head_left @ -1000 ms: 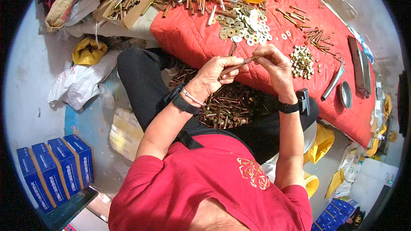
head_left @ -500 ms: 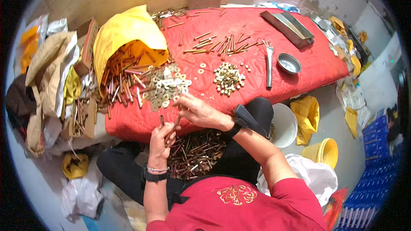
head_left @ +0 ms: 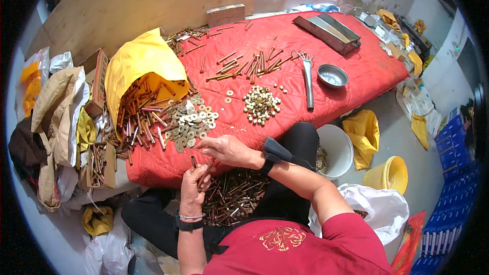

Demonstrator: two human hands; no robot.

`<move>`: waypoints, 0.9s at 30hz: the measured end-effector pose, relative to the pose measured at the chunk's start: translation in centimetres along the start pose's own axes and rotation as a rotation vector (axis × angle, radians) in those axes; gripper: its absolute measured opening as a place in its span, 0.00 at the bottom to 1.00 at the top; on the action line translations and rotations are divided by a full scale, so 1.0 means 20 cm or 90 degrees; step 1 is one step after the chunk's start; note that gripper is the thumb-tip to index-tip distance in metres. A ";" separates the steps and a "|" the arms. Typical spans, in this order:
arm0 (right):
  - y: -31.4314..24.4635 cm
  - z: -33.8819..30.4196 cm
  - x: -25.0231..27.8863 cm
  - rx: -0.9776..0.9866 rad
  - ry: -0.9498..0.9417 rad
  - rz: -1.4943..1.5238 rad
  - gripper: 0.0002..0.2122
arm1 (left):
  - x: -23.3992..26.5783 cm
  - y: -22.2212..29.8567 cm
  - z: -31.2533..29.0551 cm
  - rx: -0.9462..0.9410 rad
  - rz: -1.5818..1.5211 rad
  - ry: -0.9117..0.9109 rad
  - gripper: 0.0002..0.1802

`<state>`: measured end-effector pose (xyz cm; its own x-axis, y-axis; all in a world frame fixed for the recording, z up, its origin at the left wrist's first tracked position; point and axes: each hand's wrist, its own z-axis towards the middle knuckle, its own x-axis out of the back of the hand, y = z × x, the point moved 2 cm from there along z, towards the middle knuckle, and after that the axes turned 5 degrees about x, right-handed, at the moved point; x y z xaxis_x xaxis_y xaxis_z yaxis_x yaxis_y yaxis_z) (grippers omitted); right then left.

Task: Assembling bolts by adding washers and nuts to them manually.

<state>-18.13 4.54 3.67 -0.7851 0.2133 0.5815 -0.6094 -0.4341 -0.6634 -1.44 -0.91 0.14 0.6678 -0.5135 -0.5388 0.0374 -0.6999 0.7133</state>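
My left hand (head_left: 193, 182) is closed around metal bolts (head_left: 194, 162), their ends sticking up past the fingers. One of them slants toward my right hand (head_left: 224, 149), which hovers just above with fingers stretched to the left, holding nothing that I can see. Beyond those fingers lies a pile of flat washers (head_left: 189, 125) on the red quilted cloth (head_left: 224, 122). Small brass-coloured nuts (head_left: 262, 104) form a heap to its right. Farther back, long bolts (head_left: 260, 66) are scattered. In my lap, below both hands, is a heap of bolts (head_left: 237, 193).
A yellow bag (head_left: 142, 53) spills bolts at the left. A slotted metal tool (head_left: 308, 84), a small metal bowl (head_left: 332, 76) and a metal tray (head_left: 328, 31) lie at the right. On the floor stand a white bucket (head_left: 340, 150) and a yellow bucket (head_left: 395, 174).
My right hand has drawn back from the washers toward my left hand, its fingers straighter. The left hand keeps its bolts. The whole view has shifted slightly.
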 end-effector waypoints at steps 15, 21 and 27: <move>-0.05 0.02 0.00 0.044 0.131 0.057 0.19 | 0.05 0.01 0.05 -0.011 -0.019 -0.056 0.11; -0.03 0.03 -0.03 -0.108 0.099 0.036 0.17 | 0.07 0.01 0.02 -0.001 -0.060 -0.095 0.11; -0.02 0.03 -0.03 -0.111 0.018 0.035 0.17 | 0.08 0.00 0.01 0.024 -0.038 -0.067 0.12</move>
<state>-17.24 4.09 3.87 -0.8190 0.2194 0.5301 -0.5735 -0.2884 -0.7667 -0.44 -1.83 -0.78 0.5831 -0.5184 -0.6255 0.0454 -0.7479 0.6623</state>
